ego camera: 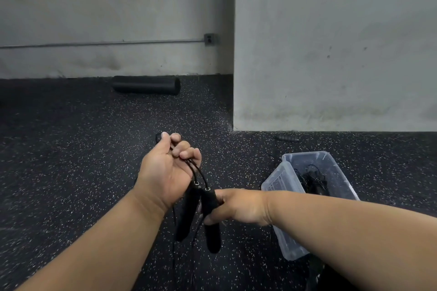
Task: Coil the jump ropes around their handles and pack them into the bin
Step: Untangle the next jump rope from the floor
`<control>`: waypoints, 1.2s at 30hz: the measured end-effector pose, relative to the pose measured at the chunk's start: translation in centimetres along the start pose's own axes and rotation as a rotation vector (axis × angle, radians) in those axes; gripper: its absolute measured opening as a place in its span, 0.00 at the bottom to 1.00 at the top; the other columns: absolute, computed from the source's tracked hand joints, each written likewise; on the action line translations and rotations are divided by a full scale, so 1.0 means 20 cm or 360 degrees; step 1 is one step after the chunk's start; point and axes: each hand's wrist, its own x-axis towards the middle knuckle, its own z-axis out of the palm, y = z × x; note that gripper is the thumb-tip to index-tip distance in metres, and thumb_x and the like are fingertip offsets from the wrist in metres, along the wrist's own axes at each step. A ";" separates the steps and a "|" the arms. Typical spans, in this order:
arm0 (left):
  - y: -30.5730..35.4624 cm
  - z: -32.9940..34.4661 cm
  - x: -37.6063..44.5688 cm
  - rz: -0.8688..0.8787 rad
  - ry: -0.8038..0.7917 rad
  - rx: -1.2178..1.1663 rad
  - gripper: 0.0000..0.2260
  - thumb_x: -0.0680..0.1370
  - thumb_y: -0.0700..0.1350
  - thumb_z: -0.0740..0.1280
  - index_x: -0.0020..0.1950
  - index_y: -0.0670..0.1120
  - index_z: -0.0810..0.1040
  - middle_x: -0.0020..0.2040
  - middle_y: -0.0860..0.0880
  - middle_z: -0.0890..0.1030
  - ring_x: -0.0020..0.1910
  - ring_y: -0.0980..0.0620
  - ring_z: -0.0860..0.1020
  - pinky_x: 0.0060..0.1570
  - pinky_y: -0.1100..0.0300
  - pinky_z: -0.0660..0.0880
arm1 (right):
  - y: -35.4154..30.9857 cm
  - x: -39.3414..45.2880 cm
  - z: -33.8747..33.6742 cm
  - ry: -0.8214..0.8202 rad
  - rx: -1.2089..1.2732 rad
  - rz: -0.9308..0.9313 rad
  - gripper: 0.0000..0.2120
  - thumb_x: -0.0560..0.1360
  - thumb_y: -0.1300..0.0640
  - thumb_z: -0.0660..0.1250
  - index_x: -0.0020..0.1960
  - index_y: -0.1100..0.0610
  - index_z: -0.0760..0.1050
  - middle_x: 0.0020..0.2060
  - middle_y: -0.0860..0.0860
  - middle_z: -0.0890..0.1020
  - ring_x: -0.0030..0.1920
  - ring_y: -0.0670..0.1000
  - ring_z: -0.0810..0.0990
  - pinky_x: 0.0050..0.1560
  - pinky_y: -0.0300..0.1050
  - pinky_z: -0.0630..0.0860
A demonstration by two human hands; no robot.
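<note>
Two black jump rope handles (189,215) hang side by side in front of me, their thin black cord (198,172) arching up from their tops. My left hand (169,170) grips the cord in a fist above the handles. My right hand (238,205) holds the right handle from the side, thumb on top. A clear plastic bin (283,186) stands on the floor to the right with a black jump rope (313,181) tangled inside it. Another black handle (287,137) lies on the floor by the wall beyond the bin.
A black foam roller (146,85) lies against the far wall. A grey concrete pillar (331,54) juts out behind the bin. The floor is black speckled rubber (71,160). Something dark lies on the floor at the bottom right (314,274).
</note>
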 end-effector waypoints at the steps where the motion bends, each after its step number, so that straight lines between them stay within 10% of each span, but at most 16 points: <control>1: 0.01 0.00 0.00 0.0004 0.0006 -0.0063 0.18 0.88 0.55 0.55 0.44 0.48 0.72 0.34 0.54 0.63 0.30 0.56 0.65 0.35 0.60 0.77 | 0.00 0.00 0.01 -0.0016 0.0070 -0.0002 0.13 0.77 0.59 0.73 0.59 0.49 0.79 0.48 0.42 0.84 0.55 0.46 0.80 0.70 0.54 0.71; 6: 0.04 0.01 -0.02 0.0018 -0.0014 -0.0333 0.19 0.88 0.54 0.54 0.43 0.47 0.71 0.34 0.54 0.64 0.29 0.56 0.65 0.32 0.59 0.77 | -0.06 0.01 0.05 0.0091 0.0326 -0.0142 0.13 0.81 0.64 0.69 0.62 0.52 0.72 0.45 0.49 0.81 0.45 0.47 0.81 0.48 0.41 0.79; 15: 0.10 -0.04 -0.01 0.0136 0.0078 -0.0250 0.20 0.88 0.56 0.51 0.45 0.48 0.73 0.34 0.53 0.70 0.30 0.55 0.73 0.51 0.54 0.77 | -0.15 0.04 0.05 0.0241 0.0075 -0.0327 0.06 0.77 0.52 0.74 0.51 0.48 0.78 0.44 0.47 0.82 0.46 0.47 0.79 0.52 0.46 0.75; 22: 0.10 -0.07 -0.02 0.0223 0.0226 -0.0133 0.21 0.88 0.57 0.51 0.43 0.48 0.72 0.33 0.52 0.70 0.29 0.54 0.72 0.51 0.53 0.76 | -0.15 0.04 0.07 0.0066 0.0482 -0.0295 0.13 0.82 0.62 0.67 0.66 0.57 0.72 0.61 0.62 0.83 0.57 0.56 0.82 0.64 0.54 0.78; 36: 0.06 -0.08 -0.05 0.0154 0.0398 -0.0054 0.20 0.88 0.57 0.55 0.41 0.48 0.72 0.31 0.53 0.68 0.28 0.55 0.70 0.47 0.54 0.77 | -0.15 0.01 0.06 -0.0218 0.0691 -0.0142 0.10 0.81 0.62 0.65 0.61 0.58 0.72 0.55 0.65 0.84 0.52 0.64 0.84 0.59 0.60 0.80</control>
